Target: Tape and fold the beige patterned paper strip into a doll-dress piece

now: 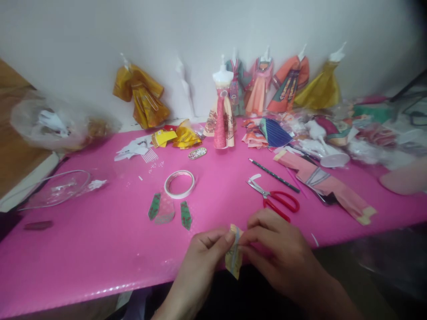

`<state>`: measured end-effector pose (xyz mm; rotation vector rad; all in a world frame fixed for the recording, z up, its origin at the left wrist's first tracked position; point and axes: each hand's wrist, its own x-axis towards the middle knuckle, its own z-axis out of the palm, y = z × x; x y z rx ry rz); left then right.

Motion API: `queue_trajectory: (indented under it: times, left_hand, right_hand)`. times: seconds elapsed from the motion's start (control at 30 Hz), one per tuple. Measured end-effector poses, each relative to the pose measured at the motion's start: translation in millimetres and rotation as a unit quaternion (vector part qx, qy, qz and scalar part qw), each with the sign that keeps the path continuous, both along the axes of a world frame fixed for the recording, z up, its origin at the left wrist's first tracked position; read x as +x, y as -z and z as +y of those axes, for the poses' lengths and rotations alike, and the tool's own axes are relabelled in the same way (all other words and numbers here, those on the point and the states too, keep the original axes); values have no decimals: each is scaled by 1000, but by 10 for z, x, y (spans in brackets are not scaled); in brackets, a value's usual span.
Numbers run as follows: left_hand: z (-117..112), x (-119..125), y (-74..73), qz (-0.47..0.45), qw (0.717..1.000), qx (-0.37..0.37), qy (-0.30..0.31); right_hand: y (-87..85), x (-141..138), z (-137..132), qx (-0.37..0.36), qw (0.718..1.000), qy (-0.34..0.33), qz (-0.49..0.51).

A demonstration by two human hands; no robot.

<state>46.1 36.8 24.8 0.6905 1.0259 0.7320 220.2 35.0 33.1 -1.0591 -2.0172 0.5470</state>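
Observation:
Both my hands meet at the near edge of the pink table (pixel 100 249) and pinch one small folded piece of patterned yellow paper (pixel 234 258). My left hand (pixel 200 262) holds its left side with thumb and fingers closed. My right hand (pixel 283 253) grips the right side, fingers curled over it. Just beyond my right hand lie red-handled scissors (pixel 278 199). A roll of white tape (pixel 179 183) and two green paper strips (pixel 185 215) lie ahead of my left hand.
A small mannequin in a pink paper dress (pixel 220 116) stands mid-table. Several more dressed mannequins line the wall behind it. A dark pencil (pixel 274 175), a pink paper garment (pixel 325 186), paper scraps and plastic bags (pixel 50 122) lie around.

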Motion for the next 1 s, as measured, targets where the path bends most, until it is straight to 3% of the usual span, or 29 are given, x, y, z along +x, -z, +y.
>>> queue_trajectory:
  times: [0.27, 0.4, 0.77, 0.87, 1.0]
  left_hand:
    - [14, 7, 56, -44, 998, 1, -50]
    - [54, 17, 71, -74, 994, 2, -79]
    - [180, -24, 21, -91, 986, -20, -142]
    - [180, -25, -5, -95, 986, -17, -134]
    - [142, -39, -51, -70, 996, -18, -52]
  right_hand:
    - [-38, 4, -20, -6, 1000, -28, 2]
    - [-69, 4, -14, 27, 998, -58, 11]
    - [-95, 15, -35, 80, 996, -44, 6]
    - [-115, 27, -40, 33, 998, -14, 51]
    - [-116, 55, -40, -126, 988, 23, 81]
